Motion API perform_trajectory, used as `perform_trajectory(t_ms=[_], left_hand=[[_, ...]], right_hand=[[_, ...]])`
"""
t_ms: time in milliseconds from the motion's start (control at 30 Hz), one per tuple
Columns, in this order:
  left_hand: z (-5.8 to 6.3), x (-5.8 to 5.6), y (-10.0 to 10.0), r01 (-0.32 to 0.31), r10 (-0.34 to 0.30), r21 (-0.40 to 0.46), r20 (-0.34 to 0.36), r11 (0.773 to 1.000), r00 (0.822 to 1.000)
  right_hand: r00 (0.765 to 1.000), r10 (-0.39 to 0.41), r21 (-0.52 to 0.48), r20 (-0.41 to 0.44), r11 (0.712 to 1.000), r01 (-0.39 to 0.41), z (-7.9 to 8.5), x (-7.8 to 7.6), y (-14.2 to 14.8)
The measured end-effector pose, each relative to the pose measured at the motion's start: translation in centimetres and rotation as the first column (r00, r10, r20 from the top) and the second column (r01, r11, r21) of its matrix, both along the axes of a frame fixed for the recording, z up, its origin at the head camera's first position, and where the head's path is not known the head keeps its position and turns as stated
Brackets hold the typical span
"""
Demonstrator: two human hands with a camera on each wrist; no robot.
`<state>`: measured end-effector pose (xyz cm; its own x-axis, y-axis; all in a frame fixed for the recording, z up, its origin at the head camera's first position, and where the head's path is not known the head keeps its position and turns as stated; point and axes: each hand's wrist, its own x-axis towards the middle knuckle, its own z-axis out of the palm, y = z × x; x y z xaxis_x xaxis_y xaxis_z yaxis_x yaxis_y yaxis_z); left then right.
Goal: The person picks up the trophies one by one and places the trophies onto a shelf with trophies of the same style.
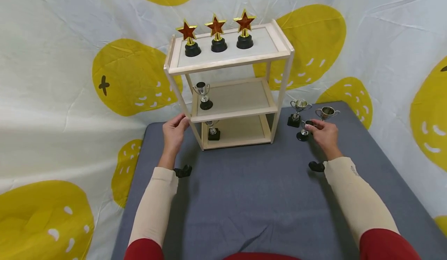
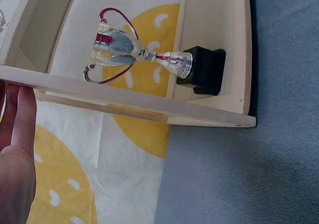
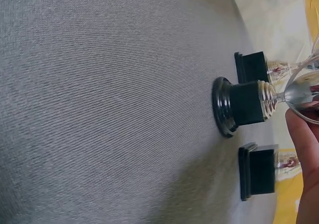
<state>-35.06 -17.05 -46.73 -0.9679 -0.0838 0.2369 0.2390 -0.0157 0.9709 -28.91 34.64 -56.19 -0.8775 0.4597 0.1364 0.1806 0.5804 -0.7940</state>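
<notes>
A small wooden shelf (image 1: 223, 118) with three tiers stands toward the back of the table. My left hand (image 1: 173, 132) holds its left front post, fingertips against the wood (image 2: 124, 98). My right hand (image 1: 325, 135) pinches a small silver trophy cup (image 1: 304, 132) by its bowl; its round black base (image 3: 239, 104) is low over the cloth. Close behind are two more trophy cups, one gold-toned (image 1: 295, 114) and one (image 1: 326, 113) partly hidden by the hand. One silver cup (image 1: 205, 97) stands on the middle tier, another (image 2: 129, 50) on the bottom tier.
Three star trophies (image 1: 217, 33) with black bases stand in a row on the top tier. A grey cloth (image 1: 251, 198) covers the table. A white curtain with yellow fruit shapes (image 1: 63, 58) hangs close behind and at the sides.
</notes>
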Motion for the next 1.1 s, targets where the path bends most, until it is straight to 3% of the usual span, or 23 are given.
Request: perform_trajectory(t_ms=[367, 700, 1100], left_hand=[[0.3, 0.2, 0.0, 0.020, -0.020, 0.033, 0.004, 0.999, 1.000], [0.5, 0.2, -0.1, 0.017, -0.017, 0.025, 0.026, 1.000, 1.000], [2.4, 1.7, 0.3, 0.054, -0.054, 0.017, 0.022, 0.998, 0.998]], right_hand=[[0.994, 0.099, 0.042, -0.040, 0.994, -0.097, 1.6, -0.3, -0.4], [0.987, 0.160, 0.084, 0.022, 0.983, -0.161, 2.9, 0.7, -0.9], [0.971, 0.239, 0.093, 0.004, 0.967, -0.238, 4.6, 2.2, -1.8]])
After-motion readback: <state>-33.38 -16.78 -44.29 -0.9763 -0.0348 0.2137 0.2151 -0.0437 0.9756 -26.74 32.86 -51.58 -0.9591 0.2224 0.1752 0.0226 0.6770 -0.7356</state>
